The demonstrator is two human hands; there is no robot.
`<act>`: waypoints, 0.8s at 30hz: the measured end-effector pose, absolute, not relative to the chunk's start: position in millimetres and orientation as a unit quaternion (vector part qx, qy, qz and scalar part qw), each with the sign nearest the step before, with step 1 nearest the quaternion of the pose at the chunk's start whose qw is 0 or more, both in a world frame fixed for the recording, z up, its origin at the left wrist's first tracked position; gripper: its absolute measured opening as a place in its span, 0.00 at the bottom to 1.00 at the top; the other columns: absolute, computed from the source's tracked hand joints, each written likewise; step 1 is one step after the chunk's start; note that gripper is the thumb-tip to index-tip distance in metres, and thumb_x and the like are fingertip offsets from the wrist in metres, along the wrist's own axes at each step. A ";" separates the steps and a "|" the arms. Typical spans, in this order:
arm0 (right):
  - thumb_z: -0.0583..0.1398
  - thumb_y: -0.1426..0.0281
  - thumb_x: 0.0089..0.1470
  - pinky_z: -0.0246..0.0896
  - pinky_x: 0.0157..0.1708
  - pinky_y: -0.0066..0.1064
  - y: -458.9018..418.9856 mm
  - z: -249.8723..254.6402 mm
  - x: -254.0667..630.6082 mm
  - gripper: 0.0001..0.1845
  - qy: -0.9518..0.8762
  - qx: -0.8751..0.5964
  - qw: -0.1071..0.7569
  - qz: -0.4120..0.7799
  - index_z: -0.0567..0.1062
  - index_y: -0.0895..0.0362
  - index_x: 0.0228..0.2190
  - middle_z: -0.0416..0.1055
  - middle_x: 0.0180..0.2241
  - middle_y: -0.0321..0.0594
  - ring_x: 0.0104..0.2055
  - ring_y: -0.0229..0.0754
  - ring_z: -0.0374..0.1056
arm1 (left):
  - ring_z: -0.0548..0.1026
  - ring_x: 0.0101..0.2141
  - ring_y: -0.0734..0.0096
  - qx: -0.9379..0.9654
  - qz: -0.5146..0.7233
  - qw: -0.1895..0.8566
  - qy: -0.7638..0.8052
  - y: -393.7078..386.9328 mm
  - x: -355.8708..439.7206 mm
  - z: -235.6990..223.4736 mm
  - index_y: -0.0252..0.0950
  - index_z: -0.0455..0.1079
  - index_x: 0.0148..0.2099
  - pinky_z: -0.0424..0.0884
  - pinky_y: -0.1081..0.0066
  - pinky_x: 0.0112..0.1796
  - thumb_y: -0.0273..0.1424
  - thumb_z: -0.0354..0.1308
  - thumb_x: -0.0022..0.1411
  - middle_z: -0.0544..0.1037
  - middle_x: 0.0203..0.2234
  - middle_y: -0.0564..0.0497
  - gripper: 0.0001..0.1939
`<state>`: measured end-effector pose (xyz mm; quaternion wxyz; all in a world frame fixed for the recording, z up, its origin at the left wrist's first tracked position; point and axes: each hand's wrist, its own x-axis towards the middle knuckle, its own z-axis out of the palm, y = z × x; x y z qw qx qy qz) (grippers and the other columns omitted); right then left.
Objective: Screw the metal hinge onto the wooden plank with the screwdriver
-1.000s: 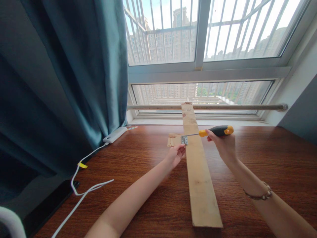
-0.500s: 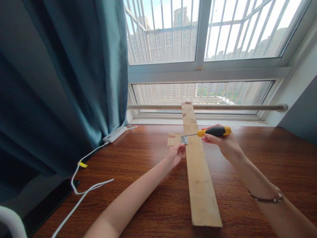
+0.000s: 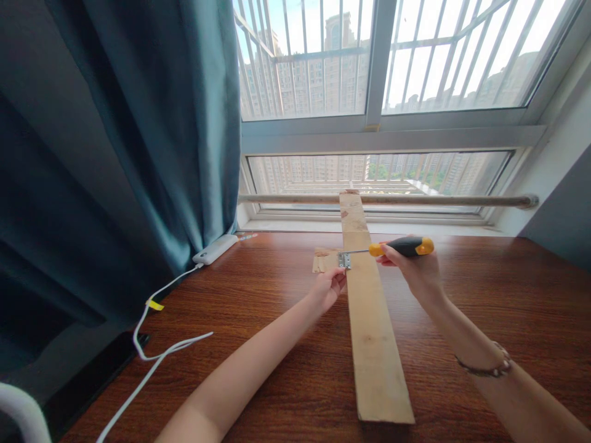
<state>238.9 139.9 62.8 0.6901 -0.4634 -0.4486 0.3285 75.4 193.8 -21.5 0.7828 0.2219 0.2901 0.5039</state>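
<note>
A long pale wooden plank (image 3: 373, 332) lies lengthwise on the dark wooden table (image 3: 508, 289), its far end reaching the window rail. A small metal hinge (image 3: 343, 260) joins its left edge to a short wooden piece (image 3: 324, 260). My right hand (image 3: 415, 267) is closed round the black and yellow handle of a screwdriver (image 3: 401, 247), whose tip meets the hinge. My left hand (image 3: 329, 288) rests curled against the plank's left edge just below the hinge, steadying it.
A white power bank (image 3: 215, 250) with a white cable (image 3: 157, 354) lies at the table's left beside a teal curtain (image 3: 120, 154). A metal rail (image 3: 415, 199) runs along the barred window behind. A white curved object (image 3: 21, 415) sits at the bottom left.
My right wrist has rotated back and forth on the screwdriver handle while the tip stayed on the hinge. My left hand and the plank have not moved.
</note>
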 end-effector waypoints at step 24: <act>0.70 0.68 0.37 0.74 0.26 0.30 140.5 70.0 244.8 0.17 -0.420 -0.415 0.703 0.396 0.75 0.65 0.29 0.76 0.32 0.48 0.26 0.43 0.74 | 0.77 0.31 0.72 0.226 0.507 0.780 0.289 193.1 75.3 -19.6 0.29 0.72 0.33 0.70 0.72 0.43 0.15 0.53 0.52 0.79 0.30 0.45 0.09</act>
